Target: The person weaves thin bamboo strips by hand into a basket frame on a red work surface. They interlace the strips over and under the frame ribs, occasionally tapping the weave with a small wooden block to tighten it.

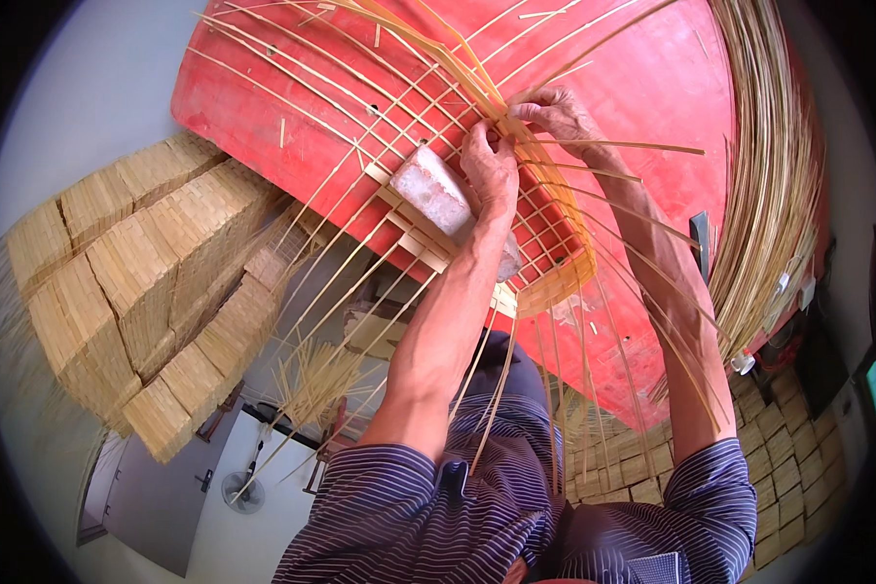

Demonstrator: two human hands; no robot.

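Note:
A latticed frame of thin pale bamboo splints [545, 229] lies on a red board [652, 78], with wide yellowish strips [574, 273] bent along its right side and long loose ends fanning out. A whitish stone block [423, 185] rests on the lattice, partly behind my left forearm. My left hand [489, 165] is closed at the band of strips near the upper middle, fingers pinched on it. Just right and above it, my right hand [555, 117] is also closed on the band, thumb and index together, with some fingertips hidden behind the strips.
Stacks of woven bamboo pieces [141, 243] stand at the left, more [784, 448] at lower right. A long bundle of splints [769, 146] lines the board's right edge, beside a dark flat tool [699, 238]. A fan [243, 487] and door [165, 487] are at lower left.

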